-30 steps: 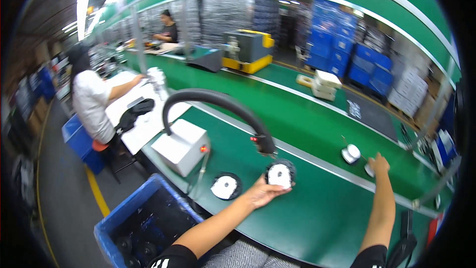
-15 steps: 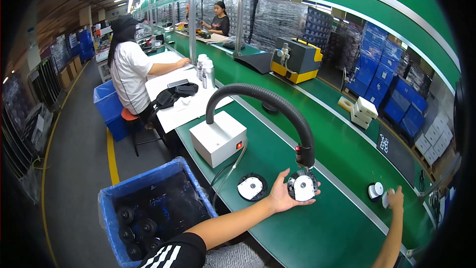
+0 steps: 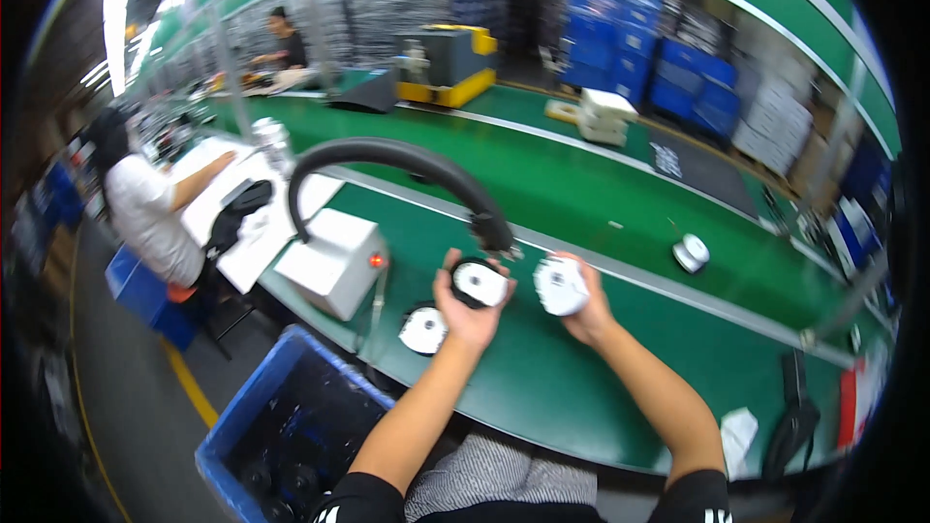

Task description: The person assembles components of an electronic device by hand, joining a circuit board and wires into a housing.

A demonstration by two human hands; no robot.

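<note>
My left hand (image 3: pixel 475 327) cradles a round black part with a white plate (image 3: pixel 479 284) on its face, the fingers curled around its rim. A hand's width to the right, my right hand (image 3: pixel 593 318) grips a white round disc (image 3: pixel 561 285), its face tilted toward the left hand; motion blurs its details. The two parts are held apart. Above them ends a black flexible hose (image 3: pixel 392 150), its tip (image 3: pixel 504 237) close over the left hand. The hose rises from a white box (image 3: pixel 334 261) with a lit red switch. A similar black-and-white round part (image 3: pixel 423 329) lies on the green bench by that box.
A blue lined bin (image 3: pixel 254 405) with dark round parts stands at lower left. Another white round part (image 3: pixel 691 253) sits on the green belt (image 3: pixel 542 169). At the right end of the bench lies a black strap-like item (image 3: pixel 794 416). Co-workers sit and stand further left.
My right hand has come in from the far right with a white disc, beside the left hand. The left hand has drawn its part slightly away from the hose tip. The view has swung right.
</note>
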